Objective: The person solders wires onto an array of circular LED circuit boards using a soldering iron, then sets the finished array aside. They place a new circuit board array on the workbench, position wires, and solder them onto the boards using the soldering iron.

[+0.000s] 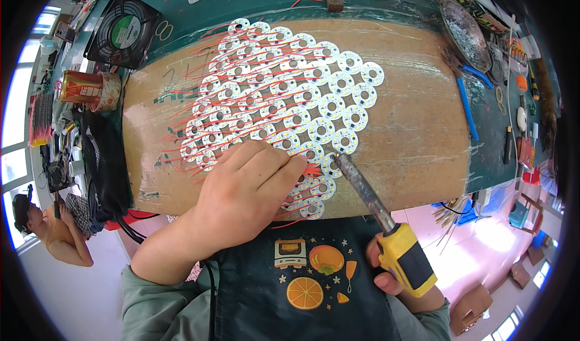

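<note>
Ring boards point(304, 123), likely light, stiff, best rim-held, with wires point(312, 169) in pinched left hand point(244, 187), soldering iron point(403, 253) in closed right hand point(386, 283).

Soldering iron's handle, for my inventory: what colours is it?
The handle is yellow and black, clearest in the head view.
</note>
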{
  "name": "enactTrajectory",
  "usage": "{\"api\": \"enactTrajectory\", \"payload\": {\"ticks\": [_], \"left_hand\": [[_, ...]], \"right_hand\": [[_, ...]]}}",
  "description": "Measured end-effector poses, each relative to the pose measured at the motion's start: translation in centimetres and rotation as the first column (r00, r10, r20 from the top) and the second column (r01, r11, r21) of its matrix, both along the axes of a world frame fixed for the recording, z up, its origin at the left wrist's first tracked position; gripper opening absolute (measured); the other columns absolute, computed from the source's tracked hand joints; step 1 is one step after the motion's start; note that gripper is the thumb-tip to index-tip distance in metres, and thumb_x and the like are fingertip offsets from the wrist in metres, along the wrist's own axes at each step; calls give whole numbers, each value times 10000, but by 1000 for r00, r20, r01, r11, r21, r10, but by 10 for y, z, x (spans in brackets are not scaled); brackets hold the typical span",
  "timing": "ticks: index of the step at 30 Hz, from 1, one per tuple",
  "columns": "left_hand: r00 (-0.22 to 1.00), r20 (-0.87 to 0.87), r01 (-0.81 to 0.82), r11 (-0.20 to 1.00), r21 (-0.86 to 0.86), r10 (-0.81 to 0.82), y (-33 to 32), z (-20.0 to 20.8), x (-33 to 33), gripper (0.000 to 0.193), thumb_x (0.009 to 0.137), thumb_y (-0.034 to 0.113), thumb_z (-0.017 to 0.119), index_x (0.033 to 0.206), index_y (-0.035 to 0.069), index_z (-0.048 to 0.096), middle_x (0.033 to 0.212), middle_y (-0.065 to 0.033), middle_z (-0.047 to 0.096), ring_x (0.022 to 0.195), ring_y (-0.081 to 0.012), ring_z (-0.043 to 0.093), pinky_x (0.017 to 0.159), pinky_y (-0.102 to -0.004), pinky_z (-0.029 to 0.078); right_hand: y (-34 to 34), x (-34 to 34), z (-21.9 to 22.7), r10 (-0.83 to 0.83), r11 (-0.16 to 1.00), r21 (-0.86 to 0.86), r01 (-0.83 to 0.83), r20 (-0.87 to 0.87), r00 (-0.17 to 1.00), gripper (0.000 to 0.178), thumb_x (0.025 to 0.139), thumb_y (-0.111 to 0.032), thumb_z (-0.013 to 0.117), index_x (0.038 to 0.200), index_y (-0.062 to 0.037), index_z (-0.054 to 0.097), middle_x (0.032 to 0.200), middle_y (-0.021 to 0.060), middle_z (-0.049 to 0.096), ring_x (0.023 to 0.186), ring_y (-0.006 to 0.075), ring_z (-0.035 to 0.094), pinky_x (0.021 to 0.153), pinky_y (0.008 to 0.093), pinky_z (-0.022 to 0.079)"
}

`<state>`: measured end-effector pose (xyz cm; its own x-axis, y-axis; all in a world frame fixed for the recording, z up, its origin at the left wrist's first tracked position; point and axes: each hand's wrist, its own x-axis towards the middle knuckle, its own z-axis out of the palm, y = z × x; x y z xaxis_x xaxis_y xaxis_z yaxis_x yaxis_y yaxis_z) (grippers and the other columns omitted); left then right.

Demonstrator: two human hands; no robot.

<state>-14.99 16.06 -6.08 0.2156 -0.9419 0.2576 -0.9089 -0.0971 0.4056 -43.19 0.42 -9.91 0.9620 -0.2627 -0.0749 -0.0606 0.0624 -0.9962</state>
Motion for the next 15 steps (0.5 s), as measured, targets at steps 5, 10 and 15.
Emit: {"api": "enactTrajectory", "payload": {"ticks": [5,10,15], "left_hand": [[999,-2,41,999,-30,-41,1,-1,2,313,762,94,639,1062,9,661,942,-85,603,862,-251,606,755,-364,503],[998,-40,57,998,-29,-58,0,0,1,302,767,97,635,1055,6,657,952,-89,602,855,-251,604,754,-364,503],[998,-46,41,997,-72,-44,2,-5,6,287,748,104,646,1026,36,672,941,-69,609,849,-242,606,747,-358,496]], "right_hand": [[8,-25,-2,-63,993,-106,49,-133,989,488,758,-356,798,1059,10,679,863,109,666,686,307,644,597,370,493],[5,-26,-3,-39,987,-157,18,-131,991,496,782,-362,777,1087,15,674,916,112,669,752,313,650,641,381,500],[8,-30,-4,-69,985,-167,52,-99,993,454,804,-355,762,1067,5,676,883,102,665,716,304,637,619,378,489]]}}
